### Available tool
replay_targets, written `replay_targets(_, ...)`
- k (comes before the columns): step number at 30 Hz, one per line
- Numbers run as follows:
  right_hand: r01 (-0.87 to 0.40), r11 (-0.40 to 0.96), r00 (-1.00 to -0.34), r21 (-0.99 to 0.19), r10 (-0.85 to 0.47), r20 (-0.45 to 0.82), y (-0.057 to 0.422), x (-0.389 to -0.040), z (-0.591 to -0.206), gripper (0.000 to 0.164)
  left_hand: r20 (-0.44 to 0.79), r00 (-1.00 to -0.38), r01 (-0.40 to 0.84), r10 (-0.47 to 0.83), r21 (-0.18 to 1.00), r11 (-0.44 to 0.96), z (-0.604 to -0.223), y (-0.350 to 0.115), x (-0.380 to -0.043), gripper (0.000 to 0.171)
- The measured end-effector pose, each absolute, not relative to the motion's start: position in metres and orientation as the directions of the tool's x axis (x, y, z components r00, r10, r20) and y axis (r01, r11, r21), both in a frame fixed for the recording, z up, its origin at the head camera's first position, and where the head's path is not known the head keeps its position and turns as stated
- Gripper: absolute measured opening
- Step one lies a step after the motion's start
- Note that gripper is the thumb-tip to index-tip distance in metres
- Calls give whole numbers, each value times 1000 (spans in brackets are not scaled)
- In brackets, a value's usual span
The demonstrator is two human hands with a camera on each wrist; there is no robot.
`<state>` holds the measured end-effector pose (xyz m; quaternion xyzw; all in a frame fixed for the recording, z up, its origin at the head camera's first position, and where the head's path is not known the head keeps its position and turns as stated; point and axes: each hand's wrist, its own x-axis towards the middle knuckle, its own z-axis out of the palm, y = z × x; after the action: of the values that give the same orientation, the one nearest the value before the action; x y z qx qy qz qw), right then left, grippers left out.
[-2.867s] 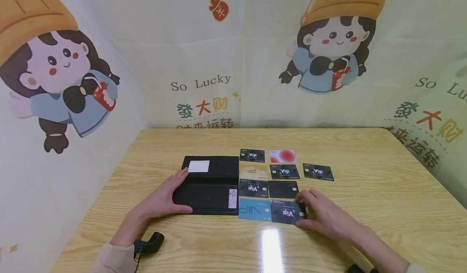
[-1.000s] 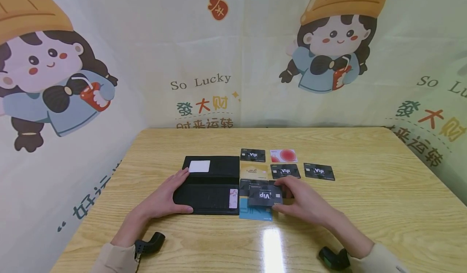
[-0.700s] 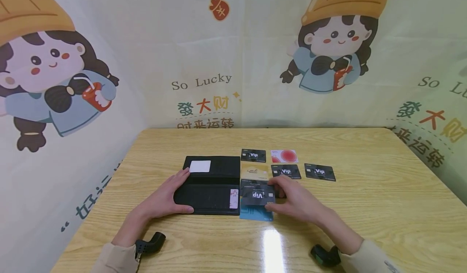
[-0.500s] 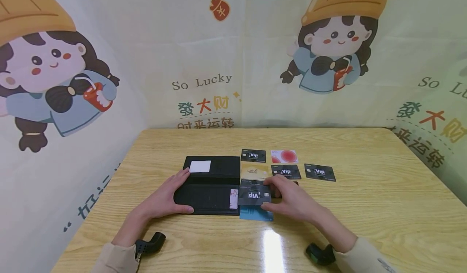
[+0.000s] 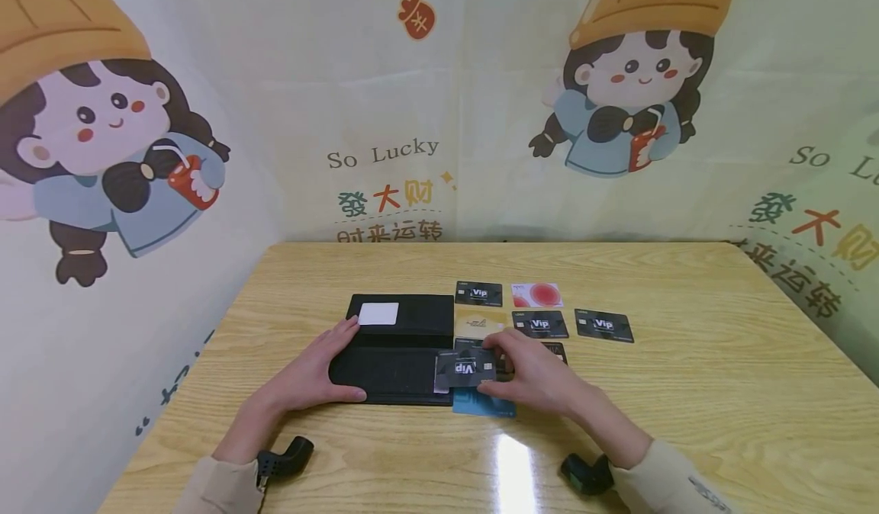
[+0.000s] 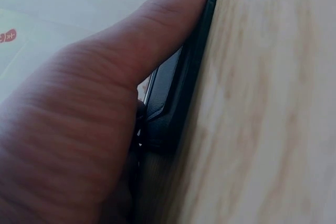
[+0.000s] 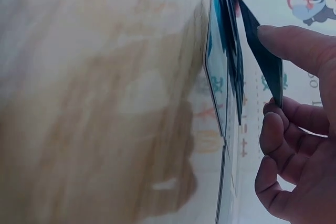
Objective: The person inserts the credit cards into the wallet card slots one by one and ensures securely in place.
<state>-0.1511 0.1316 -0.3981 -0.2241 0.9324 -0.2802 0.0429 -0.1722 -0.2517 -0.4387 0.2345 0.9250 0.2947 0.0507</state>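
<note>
An open black wallet (image 5: 391, 373) lies flat on the table. My left hand (image 5: 309, 373) rests at its left side, fingers spread toward the upper flap and the thumb on the front edge; the left wrist view has that thumb (image 6: 157, 30) laid along the black rim. Between thumb and fingers, my right hand (image 5: 539, 373) pinches a dark grey Vip card (image 5: 467, 371) by its right end. The card's left end overlaps the wallet's lower half and partly hides a small white floral card there. In the right wrist view the pinched card (image 7: 265, 61) is tilted, raised above the other cards.
Right of the wallet lie several cards: a blue card (image 5: 481, 403), a gold card (image 5: 477, 323), a red-and-white card (image 5: 537, 295) and black ones, including a Vip card (image 5: 604, 326) at far right. A white card (image 5: 378, 313) sits on the wallet's upper flap.
My right hand has picked up the dark Vip card from the front row's right end and carried it leftward, over the other cards, to the wallet. The left hand has stayed put.
</note>
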Motion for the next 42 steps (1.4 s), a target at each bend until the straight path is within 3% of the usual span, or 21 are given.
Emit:
replay_targets(12, -446, 749, -872, -490, -488, 48, 120, -154, -396, 52, 40, -884, 402, 467, 576, 712, -439, -251, -172, 115)
replay_targets(42, -402, 738, -886, -541, -462, 28, 113, -154, -394, 51, 25, -886, 392, 462, 572, 720, -434, -252, -170, 114)
